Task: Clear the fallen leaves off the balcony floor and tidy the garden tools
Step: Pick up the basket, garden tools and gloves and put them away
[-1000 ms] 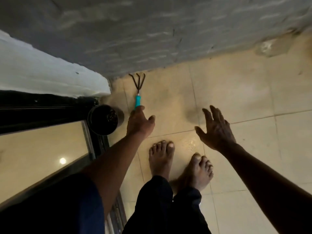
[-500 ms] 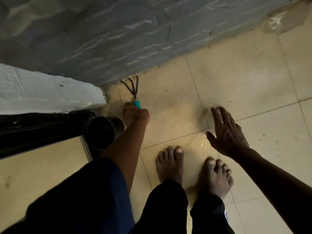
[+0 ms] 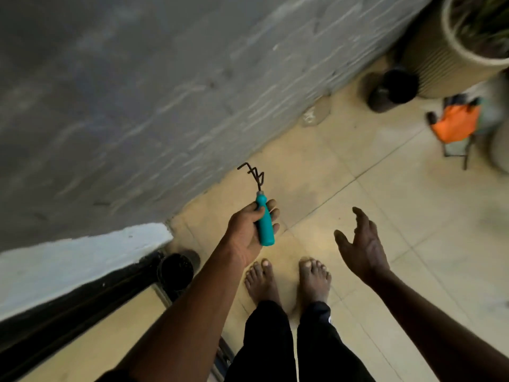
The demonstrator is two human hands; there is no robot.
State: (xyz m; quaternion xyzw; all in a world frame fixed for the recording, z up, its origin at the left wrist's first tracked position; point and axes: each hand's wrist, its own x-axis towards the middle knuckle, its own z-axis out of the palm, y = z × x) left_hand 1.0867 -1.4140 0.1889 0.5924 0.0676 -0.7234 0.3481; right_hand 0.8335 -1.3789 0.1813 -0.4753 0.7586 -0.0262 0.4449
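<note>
You've lifted the rake (image 3: pixel 259 205) off the floor, left hand (image 3: pixel 249 232) gripping, right hand (image 3: pixel 360 244) spread; carry it toward two o'clock.

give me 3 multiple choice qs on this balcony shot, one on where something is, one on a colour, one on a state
1. Where is the rake?
A. on a shelf
B. in the left hand
C. in a bucket

2. What colour is the rake's handle?
A. red
B. yellow
C. teal

3. How is the right hand?
A. open and empty
B. gripping a broom
C. clenched in a fist

Answers:
1. B, the fingers and thumb wrap around the handle, prongs pointing away from the person.
2. C, the handle shows teal between the fingers, below dark metal prongs.
3. A, its fingers are spread and loose, with nothing in them.
</note>
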